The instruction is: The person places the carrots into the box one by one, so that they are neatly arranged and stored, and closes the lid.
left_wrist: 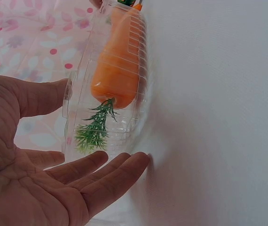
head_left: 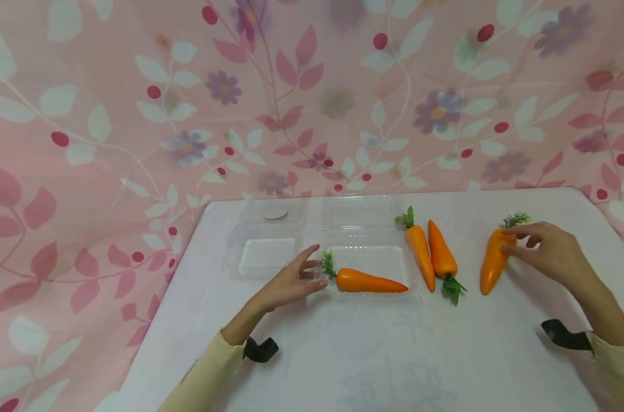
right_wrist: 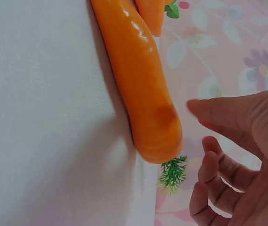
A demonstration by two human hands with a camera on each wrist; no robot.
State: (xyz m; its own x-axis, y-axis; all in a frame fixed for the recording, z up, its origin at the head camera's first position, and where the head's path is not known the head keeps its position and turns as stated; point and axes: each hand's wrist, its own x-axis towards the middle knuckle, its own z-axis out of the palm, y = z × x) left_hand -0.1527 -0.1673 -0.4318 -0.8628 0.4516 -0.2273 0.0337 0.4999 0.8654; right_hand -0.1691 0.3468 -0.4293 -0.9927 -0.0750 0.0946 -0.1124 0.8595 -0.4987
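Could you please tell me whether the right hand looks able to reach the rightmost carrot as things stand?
Very likely yes: the right hand is at the thick, leafy end of the rightmost carrot, nothing shows between them, and the nearest other carrot lies apart from it.

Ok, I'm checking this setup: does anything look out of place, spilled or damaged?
Nothing looks spilled or damaged. Slightly odd: the middle loose carrot lies reversed, leaves at its near end, while the left loose carrot and right loose carrot have theirs at the far end.
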